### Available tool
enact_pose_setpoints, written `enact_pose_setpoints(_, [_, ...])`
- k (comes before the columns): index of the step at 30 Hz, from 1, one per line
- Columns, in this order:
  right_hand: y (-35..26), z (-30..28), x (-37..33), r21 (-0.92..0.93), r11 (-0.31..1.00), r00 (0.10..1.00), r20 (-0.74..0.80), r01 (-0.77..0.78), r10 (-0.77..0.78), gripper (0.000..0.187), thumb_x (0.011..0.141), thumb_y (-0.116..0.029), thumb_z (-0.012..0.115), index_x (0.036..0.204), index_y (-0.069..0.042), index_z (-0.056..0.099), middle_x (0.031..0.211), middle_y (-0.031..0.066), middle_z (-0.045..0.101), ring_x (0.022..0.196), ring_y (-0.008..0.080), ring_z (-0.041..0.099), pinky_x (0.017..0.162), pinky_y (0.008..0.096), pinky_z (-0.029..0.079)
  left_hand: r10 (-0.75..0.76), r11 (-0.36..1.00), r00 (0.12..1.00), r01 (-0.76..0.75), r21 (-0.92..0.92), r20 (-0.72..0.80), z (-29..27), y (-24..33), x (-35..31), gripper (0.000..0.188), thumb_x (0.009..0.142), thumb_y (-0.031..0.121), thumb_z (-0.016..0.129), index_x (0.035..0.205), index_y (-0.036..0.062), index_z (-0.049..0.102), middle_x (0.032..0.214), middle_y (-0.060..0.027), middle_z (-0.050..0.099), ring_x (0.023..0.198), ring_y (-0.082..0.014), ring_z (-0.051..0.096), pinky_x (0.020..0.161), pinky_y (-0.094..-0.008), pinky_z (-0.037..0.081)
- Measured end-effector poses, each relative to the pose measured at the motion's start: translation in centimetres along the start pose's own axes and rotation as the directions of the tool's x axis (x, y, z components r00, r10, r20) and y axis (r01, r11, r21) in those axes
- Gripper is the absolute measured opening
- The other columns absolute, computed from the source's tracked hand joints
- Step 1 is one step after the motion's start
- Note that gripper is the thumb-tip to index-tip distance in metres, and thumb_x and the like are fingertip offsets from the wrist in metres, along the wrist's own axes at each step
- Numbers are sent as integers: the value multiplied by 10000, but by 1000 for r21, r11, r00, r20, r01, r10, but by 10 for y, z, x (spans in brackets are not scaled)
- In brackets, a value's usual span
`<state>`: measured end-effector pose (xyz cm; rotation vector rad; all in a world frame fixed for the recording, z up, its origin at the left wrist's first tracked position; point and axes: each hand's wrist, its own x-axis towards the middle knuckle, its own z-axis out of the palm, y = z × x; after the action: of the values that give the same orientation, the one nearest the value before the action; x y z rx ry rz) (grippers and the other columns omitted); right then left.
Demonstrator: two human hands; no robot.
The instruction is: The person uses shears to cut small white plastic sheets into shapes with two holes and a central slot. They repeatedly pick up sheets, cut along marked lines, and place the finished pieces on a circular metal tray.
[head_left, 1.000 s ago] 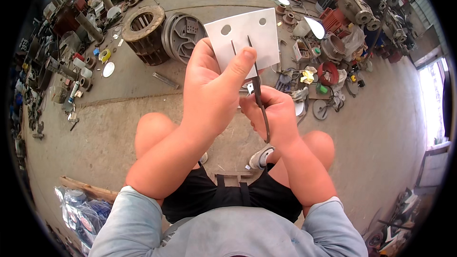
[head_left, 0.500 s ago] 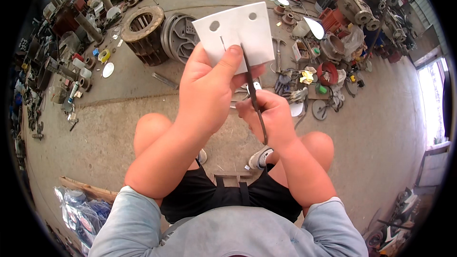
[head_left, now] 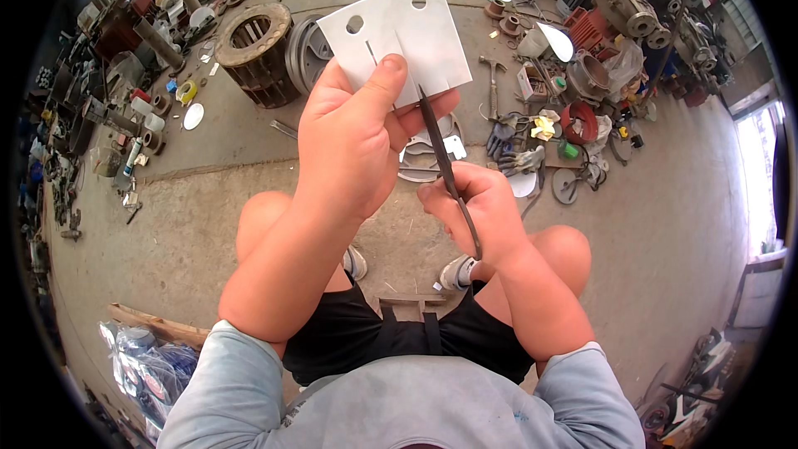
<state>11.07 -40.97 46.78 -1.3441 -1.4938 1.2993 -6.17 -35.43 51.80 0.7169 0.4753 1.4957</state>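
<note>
My left hand (head_left: pixel 345 133) grips a white sheet (head_left: pixel 432 37), thumb on its face and fingers behind. The sheet has two round holes near its far edge and narrow slits running in from the near side. Dark scissors (head_left: pixel 440 150), seen edge-on, are in my right hand (head_left: pixel 484 209), its fingers wrapped round the handles. Their tip touches the sheet's near edge, right of my left thumb. The other finger loops are hidden by my right hand.
A rusty slotted drum (head_left: pixel 253 54) stands beyond my left hand, with grey metal wheels (head_left: pixel 309 54) beside it. A hammer (head_left: pixel 493 83), gloves (head_left: pixel 519 158), a red ring (head_left: pixel 579 122) and other parts lie to the right. A plastic-wrapped bundle (head_left: pixel 150 370) is at lower left.
The sheet has moved up and left with my left hand and is tilted more. The scissors' tip has drawn back from the slit toward the sheet's near edge.
</note>
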Motion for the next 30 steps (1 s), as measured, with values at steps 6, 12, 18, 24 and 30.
enact_pose_setpoints(6, [-7,2,0,-3,1000,999,-41,1,-1,325,914,-167,808,736,25,615,662,22,528,650,78,446,571,310,383,7,1000,1000,-7,9,0,-1,0,0,310,1141,143,537,1399,-29,537,1349,-196,678,1223,-369,705,1040,-551,611])
enact_pose_setpoints(12, [-8,3,0,-88,994,995,-69,59,-66,307,912,-172,806,765,40,639,664,54,543,643,112,473,587,333,407,12,1000,1000,-12,13,8,-1,0,1,316,1143,143,535,1405,-34,531,1350,-200,676,1215,-378,709,1036,-552,614])
enact_pose_setpoints(18, [-10,4,-2,-94,995,998,-52,34,-39,297,914,-167,799,777,46,645,671,65,538,652,124,480,602,349,418,21,999,999,-22,27,39,-2,4,1,327,1138,136,545,1411,-44,521,1356,-205,669,1215,-377,707,1044,-557,615])
enact_pose_setpoints(24, [-3,7,2,22,1000,998,-53,-16,17,315,915,-174,806,760,37,631,676,50,522,662,119,478,593,338,398,1,998,1000,-3,57,28,-3,0,1,327,1129,119,560,1405,-49,518,1355,-203,665,1226,-368,698,1047,-559,614])
enact_pose_setpoints(30, [-19,9,-1,58,983,983,-35,-176,178,299,936,-180,809,774,14,648,698,-8,552,670,78,473,586,302,391,-9,998,1000,7,61,30,-2,4,0,321,1127,105,552,1409,-43,513,1352,-193,663,1224,-353,697,1052,-558,611])
